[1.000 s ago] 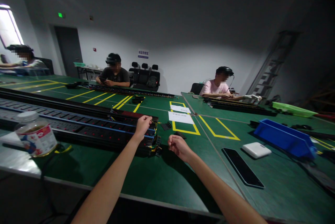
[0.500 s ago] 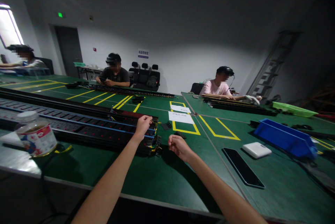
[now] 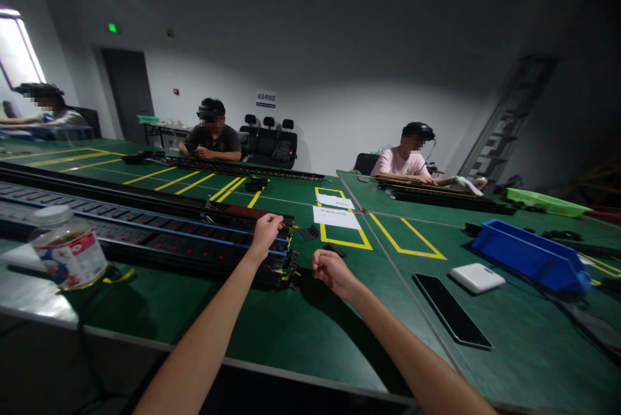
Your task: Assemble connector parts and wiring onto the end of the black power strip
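My left hand (image 3: 266, 235) is closed, thumb and fingertips pinched together, over the right end of a long black module strip (image 3: 194, 238) with blue rails and red dots. Anything between those fingertips is too small or hidden to make out. My right hand (image 3: 332, 271) hovers just right of that end, fingers curled into a loose fist, with nothing showing in it. Between the hands, short wires and black connectors (image 3: 292, 263) stick out of the strip's end. A small black part (image 3: 309, 233) and a dark piece (image 3: 334, 249) lie on the green table beyond.
A plastic jar (image 3: 70, 250) stands at the left. To the right are a black phone (image 3: 452, 311), a white box (image 3: 478, 277) and a blue bin (image 3: 528, 256). Paper sheets (image 3: 336, 216) lie by yellow tape outlines. Three people sit across the table, near other long black strips.
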### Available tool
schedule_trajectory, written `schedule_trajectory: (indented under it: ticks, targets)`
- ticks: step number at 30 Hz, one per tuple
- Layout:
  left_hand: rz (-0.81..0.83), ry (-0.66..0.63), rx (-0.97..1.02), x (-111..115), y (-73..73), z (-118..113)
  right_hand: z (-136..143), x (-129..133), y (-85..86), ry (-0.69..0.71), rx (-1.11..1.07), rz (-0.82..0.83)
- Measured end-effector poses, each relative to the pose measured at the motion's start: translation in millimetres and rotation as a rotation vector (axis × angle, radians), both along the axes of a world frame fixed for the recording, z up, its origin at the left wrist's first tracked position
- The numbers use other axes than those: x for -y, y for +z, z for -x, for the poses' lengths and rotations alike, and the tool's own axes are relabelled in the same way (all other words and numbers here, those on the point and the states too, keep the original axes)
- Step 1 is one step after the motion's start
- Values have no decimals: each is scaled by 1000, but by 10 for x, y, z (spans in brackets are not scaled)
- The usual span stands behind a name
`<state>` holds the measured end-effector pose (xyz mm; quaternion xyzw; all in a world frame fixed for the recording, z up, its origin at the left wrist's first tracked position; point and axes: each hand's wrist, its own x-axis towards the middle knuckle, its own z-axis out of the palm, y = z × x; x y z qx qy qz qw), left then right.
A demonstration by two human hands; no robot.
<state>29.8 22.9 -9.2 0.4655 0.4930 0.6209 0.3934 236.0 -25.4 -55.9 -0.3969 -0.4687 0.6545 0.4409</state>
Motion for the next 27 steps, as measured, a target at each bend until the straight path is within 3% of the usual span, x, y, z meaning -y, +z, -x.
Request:
schedule_trajectory:
  ticks: [27]
  targets:
    - [3,4,-11,25,22,0,7,17,17,4,13,-6]
